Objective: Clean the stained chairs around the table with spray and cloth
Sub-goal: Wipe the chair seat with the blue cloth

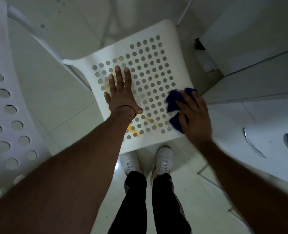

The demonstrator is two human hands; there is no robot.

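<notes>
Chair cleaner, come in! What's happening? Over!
Left hand flat on chair seat. Right hand grips blue cloth at seat's edge. Yellow stains unwiped. Nothing in the way.

Home kitchen: tiled floor, white cabinet drawers with chrome handles.
</notes>
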